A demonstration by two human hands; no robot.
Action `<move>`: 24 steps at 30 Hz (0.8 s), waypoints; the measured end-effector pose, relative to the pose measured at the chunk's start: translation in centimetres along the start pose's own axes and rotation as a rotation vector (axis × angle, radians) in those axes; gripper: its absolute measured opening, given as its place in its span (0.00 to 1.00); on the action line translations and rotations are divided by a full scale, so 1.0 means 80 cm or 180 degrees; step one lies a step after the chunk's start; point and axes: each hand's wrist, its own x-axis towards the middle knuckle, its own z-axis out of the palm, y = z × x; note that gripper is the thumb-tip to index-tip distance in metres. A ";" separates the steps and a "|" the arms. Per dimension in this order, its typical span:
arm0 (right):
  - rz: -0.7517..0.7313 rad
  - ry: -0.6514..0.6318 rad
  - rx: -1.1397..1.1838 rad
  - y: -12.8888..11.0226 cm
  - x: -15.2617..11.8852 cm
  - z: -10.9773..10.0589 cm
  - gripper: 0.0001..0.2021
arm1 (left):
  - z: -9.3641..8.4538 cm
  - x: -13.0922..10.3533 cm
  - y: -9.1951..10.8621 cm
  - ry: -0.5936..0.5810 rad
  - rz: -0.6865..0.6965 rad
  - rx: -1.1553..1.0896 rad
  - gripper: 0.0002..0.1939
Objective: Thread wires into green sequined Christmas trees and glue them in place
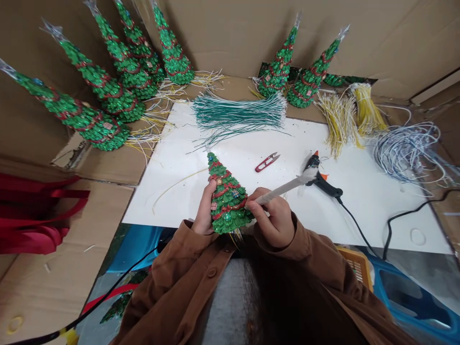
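My left hand [204,211] is curled around the side of a small green tree [230,206], with my thumb on its front. I hold it just in front of my tummy, and its tip points away from me. My right hand [275,218] pinches a white stick [278,190], and its near end is at the tree's side. Past that, red snips [264,164] lie on the white board [302,225]. The black glue gun [328,186] lies to the right of them. Farther off is a pile of green wires [239,111]. Two more trees [312,81] stand at the back right, by the cardboard wall [230,38].
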 end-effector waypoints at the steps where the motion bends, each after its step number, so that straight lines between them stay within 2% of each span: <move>1: 0.0013 0.0000 0.0016 0.000 0.000 -0.001 0.07 | 0.000 0.001 0.000 0.0005 0.0002 0.0009 0.20; 6: 0.0067 -0.0035 0.0078 0.002 0.001 -0.003 0.07 | -0.004 0.002 -0.003 0.0007 0.0048 0.0038 0.22; 11: -0.0134 0.0060 -0.0026 0.001 0.001 -0.003 0.06 | -0.003 0.001 -0.007 0.0043 0.0147 -0.0020 0.22; 16: -0.0367 -0.0132 -0.0073 -0.001 0.008 -0.006 0.07 | -0.002 0.001 -0.004 0.0042 0.0109 -0.0006 0.23; 21: -0.0585 -0.0167 0.0096 0.000 0.009 0.000 0.07 | -0.016 0.001 -0.007 -0.0092 0.0029 -0.0058 0.27; 23: -0.0452 -0.0138 0.0316 0.005 0.008 0.002 0.07 | -0.023 0.001 -0.010 -0.0140 0.0178 -0.0086 0.27; 24: -0.0241 -0.0010 0.0445 0.010 0.008 0.002 0.09 | -0.025 0.001 -0.011 -0.0168 0.0278 -0.0087 0.26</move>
